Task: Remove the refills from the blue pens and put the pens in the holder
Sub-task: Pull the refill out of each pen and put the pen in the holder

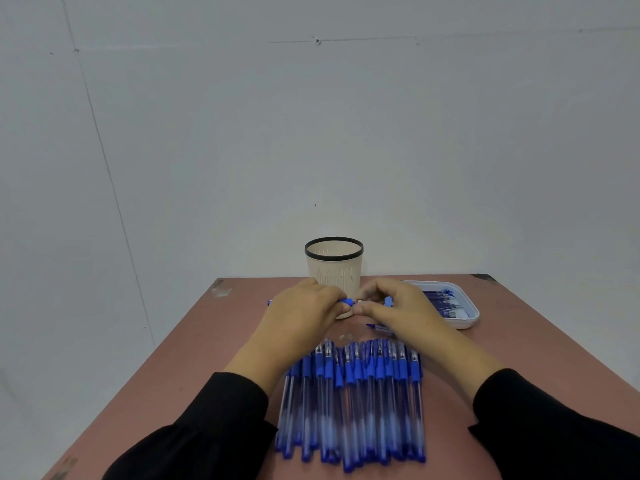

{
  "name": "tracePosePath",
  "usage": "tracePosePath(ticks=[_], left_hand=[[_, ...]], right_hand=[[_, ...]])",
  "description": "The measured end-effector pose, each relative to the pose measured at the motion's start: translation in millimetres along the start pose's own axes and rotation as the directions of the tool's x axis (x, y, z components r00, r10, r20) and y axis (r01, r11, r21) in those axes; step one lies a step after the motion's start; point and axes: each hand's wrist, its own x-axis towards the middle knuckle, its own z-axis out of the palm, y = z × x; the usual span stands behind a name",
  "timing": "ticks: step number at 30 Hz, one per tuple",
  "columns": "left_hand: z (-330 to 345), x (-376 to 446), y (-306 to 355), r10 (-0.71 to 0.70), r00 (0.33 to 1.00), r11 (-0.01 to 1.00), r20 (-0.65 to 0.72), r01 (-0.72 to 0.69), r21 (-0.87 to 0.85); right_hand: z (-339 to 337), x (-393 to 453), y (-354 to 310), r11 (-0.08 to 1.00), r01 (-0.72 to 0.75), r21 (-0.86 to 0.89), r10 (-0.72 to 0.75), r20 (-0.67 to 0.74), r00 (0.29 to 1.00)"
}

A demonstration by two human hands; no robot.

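Note:
Both hands hold one blue pen (349, 301) crosswise above the table, just in front of the cream holder (334, 268) with a black rim. My left hand (304, 311) grips the pen's left part, and its end sticks out past the hand. My right hand (394, 306) pinches the right part near the tip. A row of several blue pens (353, 400) lies side by side near me. Another blue piece (379, 328) lies partly hidden under my right hand.
A white tray (469, 318) with several blue refills stands at the right, behind my right hand. The brown table (194, 358) ends at a white wall just behind the holder. Black sleeves cover both forearms.

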Motion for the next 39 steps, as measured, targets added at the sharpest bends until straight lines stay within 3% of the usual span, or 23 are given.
tracePosePath(ticks=[3,6,12,15,20,24,29,35,39], left_hand=[[-1.0,-0.6,0.4,-0.008,1.000,1.000,-0.009,0.008,0.003],[-1.9,-1.9,1.2,-0.015,0.999,1.000,-0.030,0.014,-0.008],[-0.1,-4.8,0.1,-0.013,0.999,1.000,-0.032,0.013,-0.003],[-0.6,-4.9,0.5,-0.015,0.999,1.000,-0.031,0.015,0.002],[1.6,-5.2,-1.5,-0.002,1.000,1.000,-0.016,0.003,0.013],[1.5,-5.4,-0.4,-0.009,1.000,1.000,-0.001,0.009,0.005],[0.8,-5.5,0.7,-0.024,1.000,1.000,0.016,0.024,-0.007],[-3.5,-6.3,-1.8,-0.061,0.998,0.997,0.020,0.062,-0.037],[-4.5,-6.6,-2.0,-0.074,0.997,0.996,0.027,0.075,-0.040]], right_hand=[[1.2,-0.7,2.7,0.996,-0.001,0.093,0.002,-0.012,1.000],[1.5,-2.7,0.6,0.998,-0.024,0.054,0.025,-0.007,1.000],[3.2,-4.0,0.6,0.988,-0.027,0.149,0.031,-0.019,0.999],[0.5,-4.4,1.2,0.997,-0.029,0.064,0.031,-0.023,0.999],[-1.7,-4.0,2.1,0.988,-0.059,0.145,0.063,-0.022,0.998],[-6.4,-2.6,1.1,0.993,-0.072,0.098,0.071,0.013,0.997],[-18.1,-3.6,0.3,0.995,-0.021,0.100,0.027,-0.060,0.998],[-50.8,-1.4,7.1,0.982,-0.078,-0.170,0.065,-0.079,0.995],[-60.6,-8.1,-2.0,0.857,-0.083,-0.509,0.123,0.045,0.991]])
